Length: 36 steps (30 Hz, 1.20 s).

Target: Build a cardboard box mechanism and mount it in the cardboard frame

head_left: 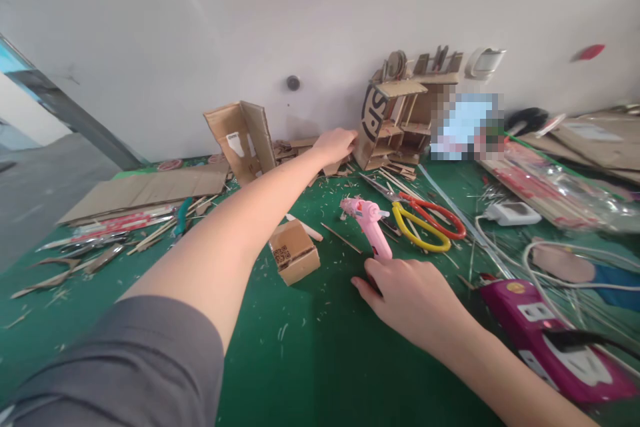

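My left hand (334,144) reaches far across the green table (310,347) to the back wall. It rests on cardboard scraps just left of a small cardboard model house (395,123); its fingers curl down, and what they hold, if anything, is hidden. My right hand (407,293) lies near the front, fingers bent, touching the handle end of a pink glue gun (369,220) that lies on the table.
Scissors with yellow and red handles (425,221) lie right of the glue gun. A small cardboard box (294,251) sits in the middle. Folded cardboard (243,137), flat sheets and sticks lie at left. A magenta power strip (555,337), cables and plastic bags are at right.
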Motion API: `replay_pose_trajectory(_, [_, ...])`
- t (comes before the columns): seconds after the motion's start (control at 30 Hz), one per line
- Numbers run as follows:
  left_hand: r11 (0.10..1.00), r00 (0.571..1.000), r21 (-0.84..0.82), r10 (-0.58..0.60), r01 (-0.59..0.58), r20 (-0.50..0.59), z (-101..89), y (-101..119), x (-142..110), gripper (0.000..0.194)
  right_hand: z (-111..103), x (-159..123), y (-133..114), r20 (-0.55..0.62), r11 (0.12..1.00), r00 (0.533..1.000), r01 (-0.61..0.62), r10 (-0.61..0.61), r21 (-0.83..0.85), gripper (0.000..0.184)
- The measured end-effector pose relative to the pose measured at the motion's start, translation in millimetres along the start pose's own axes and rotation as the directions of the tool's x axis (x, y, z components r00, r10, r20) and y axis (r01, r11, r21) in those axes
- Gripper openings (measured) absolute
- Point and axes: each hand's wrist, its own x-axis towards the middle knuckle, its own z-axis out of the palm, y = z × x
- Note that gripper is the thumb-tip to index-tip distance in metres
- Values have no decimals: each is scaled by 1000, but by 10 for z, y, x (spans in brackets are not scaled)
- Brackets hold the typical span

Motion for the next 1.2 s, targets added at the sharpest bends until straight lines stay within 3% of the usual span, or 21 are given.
replay_pose_trajectory(0.27, [995,999,-99,18,-15,29,-116,-147,-186,31,-26,-11,-22,4,1000,1000,5,-5,-12,35])
replay_pose_trajectory(0.53, [990,993,-123,-79,68,-83,-358,-136,-534,31,11,-31,-6,-54,999,998,37,-38,-21,36])
replay_pose_trajectory(0.67, [982,971,-183,-91,51,-221,-618,6,-1024,20,61,-60,-4,-228,996,970,84,-82,-1,38])
replay_pose_trajectory(0.77, [947,884,-320,-163,16,-439,-838,193,-1652,12,66,-97,-18,-404,973,903,206,-147,106,33])
replay_pose_trajectory(0.83, [916,835,-399,-243,32,-493,-951,345,-2119,12,33,-121,-42,-474,924,866,301,-160,237,25])
replay_pose_trajectory(0.9, [874,826,-480,-320,68,-465,-1008,507,-2543,8,-31,-137,-82,-494,843,855,378,-158,384,17])
replay_pose_trajectory(1.0, [754,878,-649,-374,101,-298,-984,753,-2976,12,-151,-138,-175,-480,704,863,441,-161,557,15])
replay_pose_trajectory(1.07, [652,902,-743,-399,152,-166,-921,910,-3113,11,-211,-123,-243,-469,634,864,470,-185,614,16])
replay_pose_trajectory(1.2, [397,873,-899,-486,185,-35,-800,1160,-3156,5,-212,-82,-333,-503,589,832,533,-236,607,15])
